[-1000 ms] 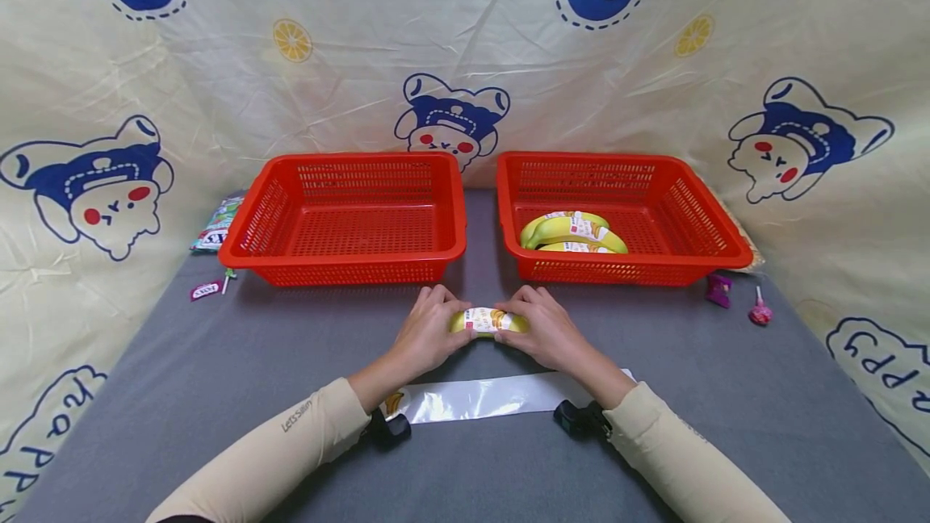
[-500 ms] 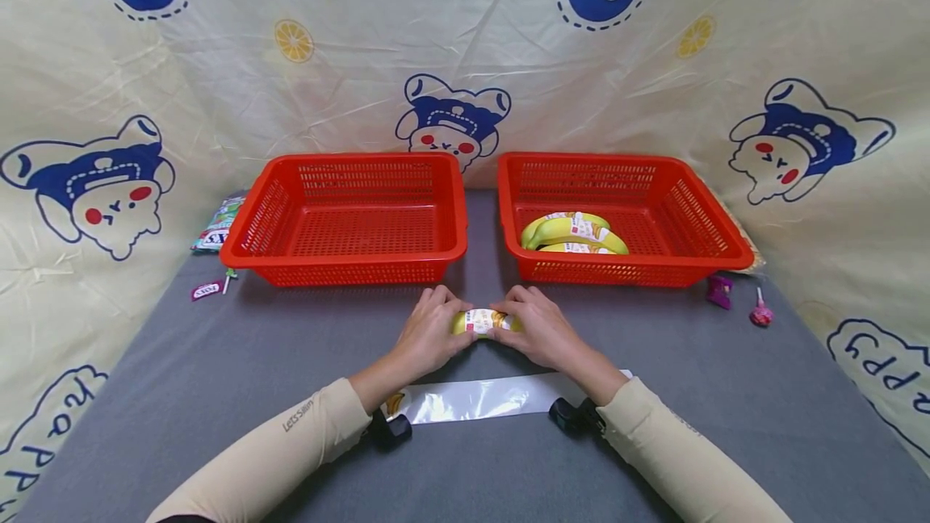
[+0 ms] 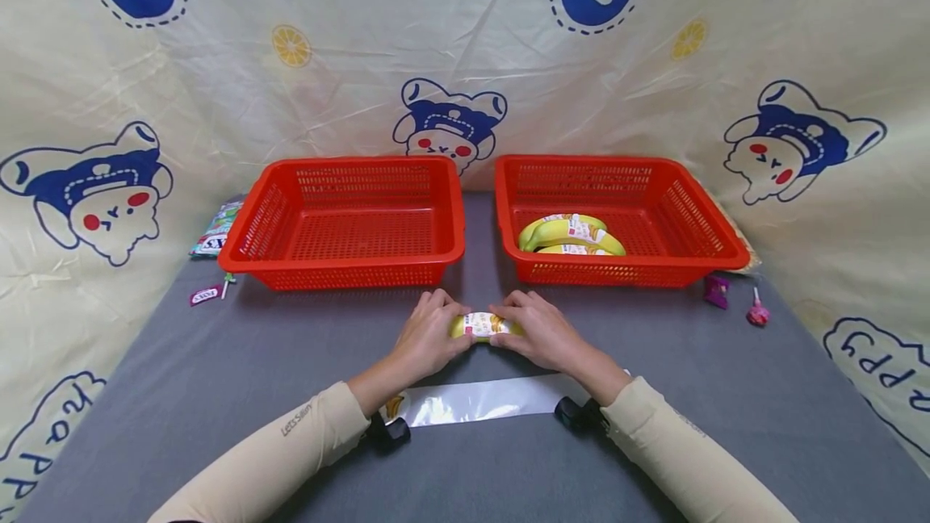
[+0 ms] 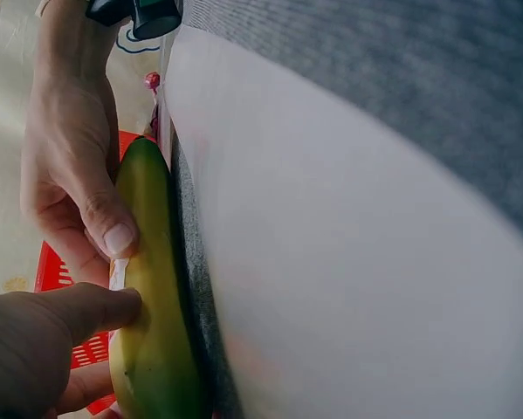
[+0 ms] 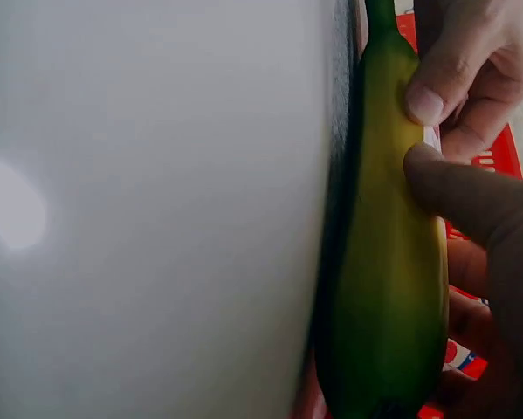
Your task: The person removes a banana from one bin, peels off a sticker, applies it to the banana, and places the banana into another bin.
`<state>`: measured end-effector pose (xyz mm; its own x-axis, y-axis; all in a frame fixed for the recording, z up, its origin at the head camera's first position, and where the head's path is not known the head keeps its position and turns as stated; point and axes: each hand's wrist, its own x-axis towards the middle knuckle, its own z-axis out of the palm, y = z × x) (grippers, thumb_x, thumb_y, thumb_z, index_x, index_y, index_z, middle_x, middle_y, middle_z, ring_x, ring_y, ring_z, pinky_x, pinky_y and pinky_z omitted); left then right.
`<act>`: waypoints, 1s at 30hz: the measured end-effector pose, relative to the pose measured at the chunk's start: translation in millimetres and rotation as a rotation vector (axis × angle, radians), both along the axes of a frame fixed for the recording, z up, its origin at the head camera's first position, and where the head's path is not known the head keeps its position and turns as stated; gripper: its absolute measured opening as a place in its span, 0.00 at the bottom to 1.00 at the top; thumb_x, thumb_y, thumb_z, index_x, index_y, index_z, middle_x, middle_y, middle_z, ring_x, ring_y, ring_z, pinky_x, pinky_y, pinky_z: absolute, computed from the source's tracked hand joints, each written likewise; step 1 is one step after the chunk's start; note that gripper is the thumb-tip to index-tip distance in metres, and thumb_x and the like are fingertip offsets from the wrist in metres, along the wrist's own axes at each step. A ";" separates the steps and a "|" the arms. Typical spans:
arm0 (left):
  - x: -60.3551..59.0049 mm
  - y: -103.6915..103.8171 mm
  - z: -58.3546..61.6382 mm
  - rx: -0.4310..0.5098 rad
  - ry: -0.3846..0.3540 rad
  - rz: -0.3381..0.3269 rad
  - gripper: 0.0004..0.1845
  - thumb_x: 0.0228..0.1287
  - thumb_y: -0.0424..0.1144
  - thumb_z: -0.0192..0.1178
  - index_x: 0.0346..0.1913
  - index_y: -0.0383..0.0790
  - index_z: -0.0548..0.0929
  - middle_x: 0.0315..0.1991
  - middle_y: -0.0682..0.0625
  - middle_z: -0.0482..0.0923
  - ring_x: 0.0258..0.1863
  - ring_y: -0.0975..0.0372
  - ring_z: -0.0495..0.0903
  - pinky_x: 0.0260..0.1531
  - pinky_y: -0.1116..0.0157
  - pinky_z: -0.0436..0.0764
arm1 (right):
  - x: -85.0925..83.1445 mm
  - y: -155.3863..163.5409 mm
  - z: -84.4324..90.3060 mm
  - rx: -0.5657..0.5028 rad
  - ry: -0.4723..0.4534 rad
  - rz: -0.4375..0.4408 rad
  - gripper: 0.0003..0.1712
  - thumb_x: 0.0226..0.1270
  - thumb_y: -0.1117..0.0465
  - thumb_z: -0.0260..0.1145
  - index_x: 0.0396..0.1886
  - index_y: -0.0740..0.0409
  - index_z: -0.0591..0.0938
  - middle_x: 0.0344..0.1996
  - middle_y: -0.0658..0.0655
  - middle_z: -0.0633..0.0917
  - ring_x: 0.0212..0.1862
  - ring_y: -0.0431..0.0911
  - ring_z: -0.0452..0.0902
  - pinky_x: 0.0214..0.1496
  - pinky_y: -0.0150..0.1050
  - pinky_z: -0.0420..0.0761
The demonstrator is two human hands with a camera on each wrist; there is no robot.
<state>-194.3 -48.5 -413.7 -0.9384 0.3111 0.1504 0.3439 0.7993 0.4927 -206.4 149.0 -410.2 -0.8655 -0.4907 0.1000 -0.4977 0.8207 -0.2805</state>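
A banana (image 3: 478, 327) with a white printed label lies crosswise between the two hands, close over the grey cloth. My left hand (image 3: 430, 332) grips its left end, thumb on the near side and fingers over the far side. On the other end, my right hand (image 3: 541, 331) holds it the same way. The left wrist view shows the yellow-green banana (image 4: 156, 297) with both thumbs pressed to its side. In the right wrist view the thumbs meet the banana (image 5: 388, 236) near its label edge. A glossy white strip (image 3: 479, 402) lies nearer, under the wrists.
Two red baskets stand behind the hands: the left basket (image 3: 341, 275) and the right basket (image 3: 617, 271), which holds several labelled bananas (image 3: 570, 232). Small sweets (image 3: 207, 294) and a snack bag (image 3: 216, 231) lie at left. A purple sweet (image 3: 715, 291) and a lollipop (image 3: 758, 311) lie at right.
The right hand has slid slightly inward along the banana toward the left hand. The left hand keeps its grip, and the banana stays in nearly the same place.
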 end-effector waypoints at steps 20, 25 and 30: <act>-3.3 2.8 1.3 -0.082 0.036 -0.047 0.22 0.52 0.50 0.68 0.51 0.48 0.83 0.42 0.50 0.74 0.41 0.60 0.67 0.38 0.65 0.69 | 1.1 1.2 -1.7 -0.045 -0.051 0.000 0.28 0.56 0.49 0.69 0.56 0.55 0.80 0.42 0.54 0.80 0.42 0.44 0.71 0.42 0.39 0.72; -0.2 -2.9 0.5 -0.029 0.048 -0.061 0.23 0.52 0.48 0.68 0.52 0.42 0.83 0.42 0.49 0.76 0.41 0.59 0.69 0.40 0.64 0.71 | 1.5 0.7 -1.4 -0.054 -0.112 -0.029 0.31 0.56 0.48 0.69 0.58 0.55 0.79 0.44 0.55 0.80 0.44 0.45 0.72 0.44 0.42 0.73; 1.5 -9.4 -0.8 0.023 0.088 -0.081 0.23 0.53 0.45 0.69 0.50 0.37 0.83 0.42 0.46 0.78 0.43 0.56 0.71 0.44 0.60 0.72 | 1.1 1.1 -1.3 -0.066 -0.125 -0.032 0.32 0.56 0.48 0.69 0.59 0.56 0.78 0.44 0.55 0.80 0.44 0.45 0.71 0.45 0.42 0.73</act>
